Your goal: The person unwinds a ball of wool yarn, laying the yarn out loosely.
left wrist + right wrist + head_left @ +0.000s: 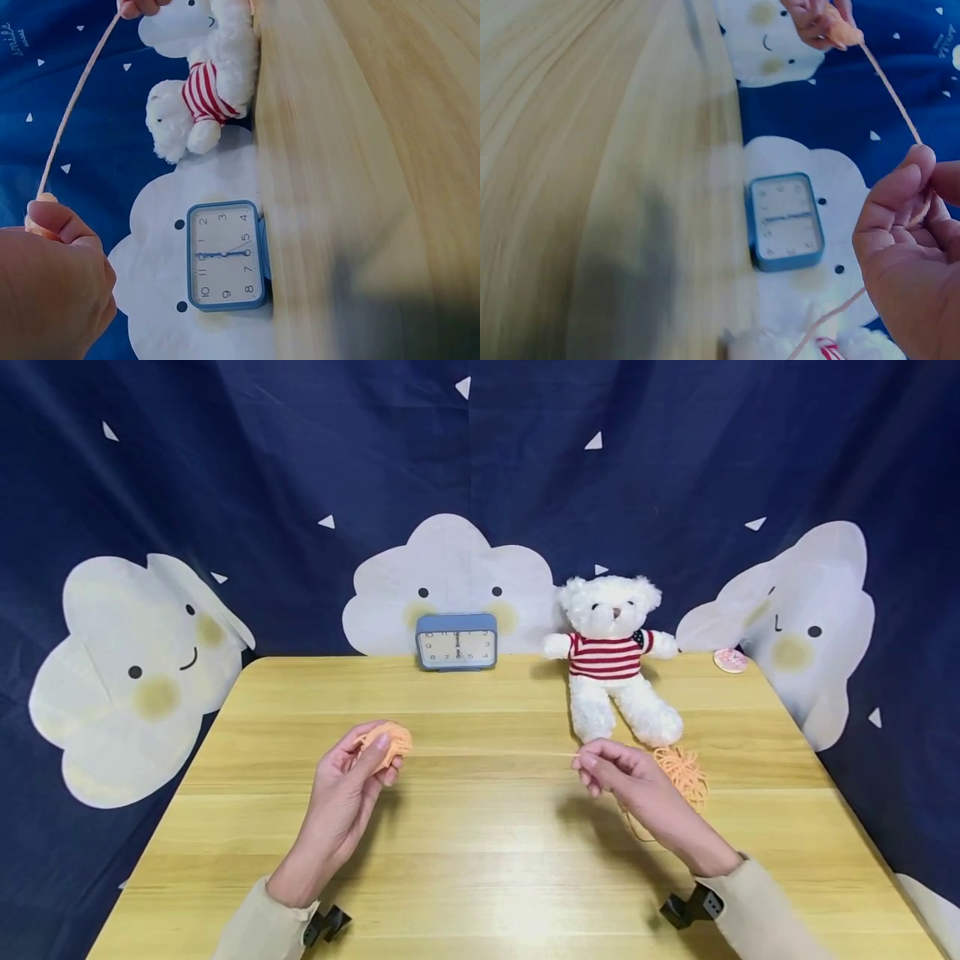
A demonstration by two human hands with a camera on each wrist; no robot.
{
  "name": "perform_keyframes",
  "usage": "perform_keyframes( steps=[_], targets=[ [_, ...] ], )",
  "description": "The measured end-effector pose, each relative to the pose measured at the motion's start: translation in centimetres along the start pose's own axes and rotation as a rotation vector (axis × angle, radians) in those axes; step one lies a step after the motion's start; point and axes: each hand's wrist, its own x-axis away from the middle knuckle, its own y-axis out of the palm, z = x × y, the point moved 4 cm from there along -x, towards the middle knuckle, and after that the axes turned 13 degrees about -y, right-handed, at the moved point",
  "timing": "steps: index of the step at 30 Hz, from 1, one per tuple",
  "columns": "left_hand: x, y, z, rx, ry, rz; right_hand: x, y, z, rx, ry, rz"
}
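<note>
My left hand (345,793) grips a small ball of peach yarn (390,742), the thumb pressed over its front. From the ball a single strand (891,94) runs taut across to my right hand (637,793), which pinches it between thumb and curled fingers. Below the right hand the strand trails down toward a loose heap of peach yarn (684,777) on the table, partly hidden behind that wrist. In the left wrist view, the yarn ball (46,214) shows only a sliver past the thumb.
A white teddy bear (606,652) in a striped shirt sits at the table's back right, just behind the yarn heap. A blue clock (457,643) stands at the back middle. One round pink disc (730,661) lies near the back right corner of the wooden table (465,877).
</note>
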Motion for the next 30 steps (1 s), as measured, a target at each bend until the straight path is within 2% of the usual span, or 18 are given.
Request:
perform_keyframes(
  steps=[8, 13, 20, 24, 30],
  targets=[
    [0.1, -0.3, -0.2, -0.049, -0.002, -0.013, 0.9, -3.0, -1.4, -0.172, -0.064, 0.228],
    [0.1, -0.5, -0.2, -0.036, 0.009, -0.01, 1.5, -4.9, -1.4, -0.23, -0.093, 0.346],
    [0.2, -0.6, -0.3, -0.059, 0.01, -0.022, 2.5, -6.8, -0.8, -0.283, -0.103, 0.419],
    [0.2, -0.6, -0.2, -0.041, 0.026, -0.029, 2.9, -7.7, -0.7, -0.293, -0.111, 0.455],
    [0.4, -0.8, -0.1, 0.016, 0.049, -0.094, 3.4, -8.8, -0.6, -0.317, -0.122, 0.495]
  ],
)
